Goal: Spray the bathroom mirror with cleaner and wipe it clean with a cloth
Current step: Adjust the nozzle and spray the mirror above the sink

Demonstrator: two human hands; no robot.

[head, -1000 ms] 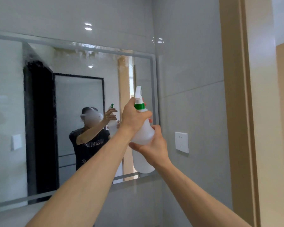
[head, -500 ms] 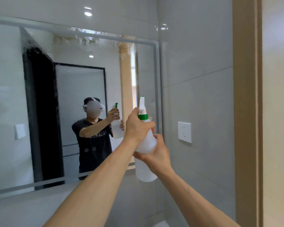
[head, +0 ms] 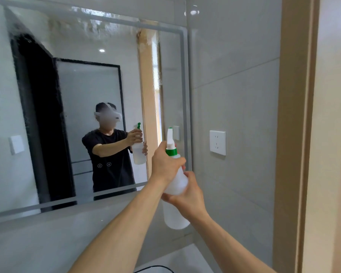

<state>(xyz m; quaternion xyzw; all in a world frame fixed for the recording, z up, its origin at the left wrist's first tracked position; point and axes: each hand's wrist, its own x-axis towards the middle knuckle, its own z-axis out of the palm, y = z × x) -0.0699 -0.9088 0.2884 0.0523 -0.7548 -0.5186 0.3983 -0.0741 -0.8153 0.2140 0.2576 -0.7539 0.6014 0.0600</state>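
Observation:
A white spray bottle (head: 175, 217) with a green collar and white nozzle is held up in front of the mirror's right edge. My left hand (head: 163, 164) grips its neck at the trigger. My right hand (head: 189, 196) wraps around the bottle's body from the right. The wall mirror (head: 77, 91) fills the left half of the view; spray droplets and foamy streaks cover its top and its left part. The mirror reflects a person holding the bottle. No cloth is in view.
Grey tiled wall (head: 234, 95) to the right of the mirror carries a white socket (head: 217, 142). A beige door frame (head: 295, 134) stands at the far right. A white countertop (head: 177, 259) with a dark basin rim shows at the bottom.
Both hands with the bottle have dropped lower in the view, from the mirror's middle right toward its lower right corner, and the view tilted up, showing more of the wet top.

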